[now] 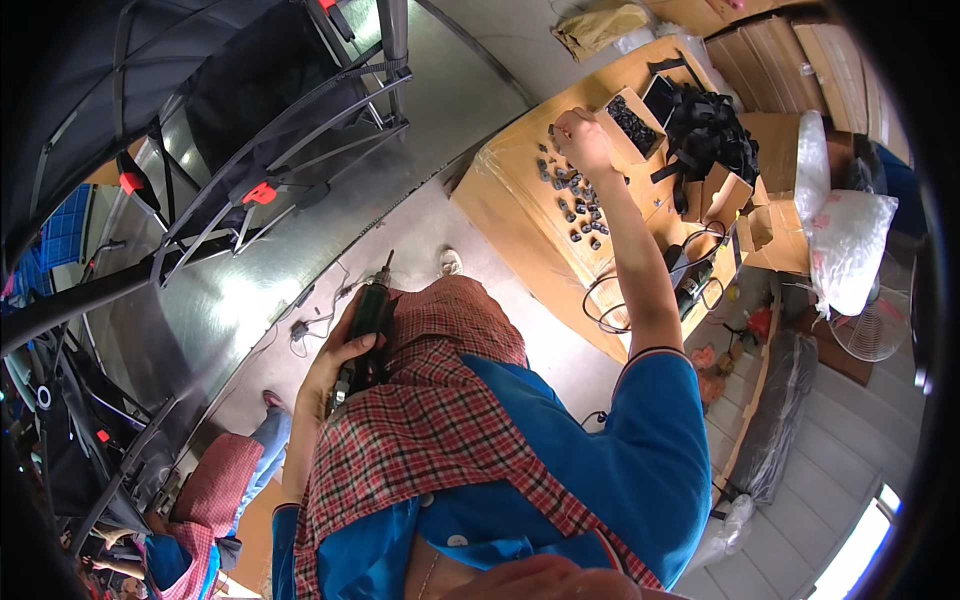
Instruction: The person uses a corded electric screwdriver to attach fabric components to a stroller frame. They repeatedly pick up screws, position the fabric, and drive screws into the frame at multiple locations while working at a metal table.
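Note:
My left hand [343,352] is wrapped round an electric screwdriver [371,312] with a dark green body, held upright close to my checked apron. Its thin bit points away from me. My right hand [583,140] reaches out over the cardboard-topped surface [515,185], fingers curled together. Whatever they may hold is too small to make out. Just right of that hand sits an open carton [632,126] full of small black pieces. Below the hand, several loose black plastic parts [578,205] lie scattered on the cardboard.
Black straps [710,140] are heaped at the far right, with cables [605,305] near the surface's front edge. A metal-topped bench [250,290] at left bears black folding frames with red clips [260,193]. Another person in an apron [215,480] works at lower left. A fan [868,328] stands right.

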`<state>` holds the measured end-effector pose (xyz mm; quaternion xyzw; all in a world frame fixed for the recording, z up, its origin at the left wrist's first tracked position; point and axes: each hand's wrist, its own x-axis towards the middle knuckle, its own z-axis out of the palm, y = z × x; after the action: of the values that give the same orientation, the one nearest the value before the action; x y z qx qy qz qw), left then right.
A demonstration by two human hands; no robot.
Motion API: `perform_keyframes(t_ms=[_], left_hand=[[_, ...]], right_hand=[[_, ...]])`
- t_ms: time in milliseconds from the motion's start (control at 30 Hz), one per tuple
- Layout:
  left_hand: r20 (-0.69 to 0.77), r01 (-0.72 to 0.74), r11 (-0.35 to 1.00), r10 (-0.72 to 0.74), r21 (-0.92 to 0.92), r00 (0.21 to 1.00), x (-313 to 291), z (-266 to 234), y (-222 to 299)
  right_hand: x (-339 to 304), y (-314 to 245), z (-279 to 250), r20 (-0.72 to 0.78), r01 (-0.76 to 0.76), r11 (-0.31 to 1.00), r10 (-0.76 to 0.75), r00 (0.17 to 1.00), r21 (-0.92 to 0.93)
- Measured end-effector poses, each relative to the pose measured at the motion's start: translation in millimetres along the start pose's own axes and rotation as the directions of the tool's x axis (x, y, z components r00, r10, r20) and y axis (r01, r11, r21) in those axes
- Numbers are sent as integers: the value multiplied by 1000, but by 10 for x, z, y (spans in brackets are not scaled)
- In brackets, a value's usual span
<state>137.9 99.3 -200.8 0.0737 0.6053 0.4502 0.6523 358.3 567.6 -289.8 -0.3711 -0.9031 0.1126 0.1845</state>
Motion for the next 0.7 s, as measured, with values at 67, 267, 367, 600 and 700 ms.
perform_keyframes(t_ms=[67, 267, 367, 600, 700], left_hand=[[5, 14, 1000, -14, 14, 1000, -8, 6, 22], [3, -43, 997, 43, -64, 999, -17, -41, -81], [-26, -9, 998, 8, -62, 1000, -13, -28, -47], [19, -66, 998, 65, 11, 998, 19, 18, 99], [140, -127, 992, 124, 11, 982, 61, 49, 217]], right_hand=[[-9, 79, 51, 46, 25, 999, -23, 999, -36], [-193, -72, -175, 186, 52, 991, -74, 980, 121], [-346, -65, -97, 195, 136, 990, -141, 971, 37], [-320, -235, -203, 205, -92, 993, 76, 976, 72], [-449, -686, -502, 294, -277, 832, 144, 945, 482]])
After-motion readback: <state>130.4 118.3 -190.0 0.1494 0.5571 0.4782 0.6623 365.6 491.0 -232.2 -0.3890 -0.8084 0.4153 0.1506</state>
